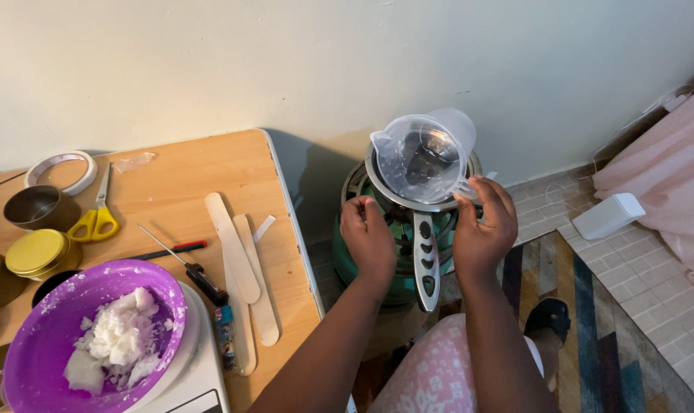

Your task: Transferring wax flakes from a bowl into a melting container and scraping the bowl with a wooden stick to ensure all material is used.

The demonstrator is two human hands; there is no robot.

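Right hand (482, 228) pinches the handle of a clear plastic jug (423, 157) sitting in a steel pan (425, 252) on the green gas burner (362, 260). Left hand (368, 239), fingers curled and holding nothing, touches the pan's left rim. Left of them, on the desk (209, 172), stands a purple bowl (48, 336) of white wax.

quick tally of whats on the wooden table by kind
wooden sticks: 3
tins: 2
scissors: 1
tape roll: 1
purple bowl: 1
scale: 1
screwdriver: 1
pencil: 1
total: 11
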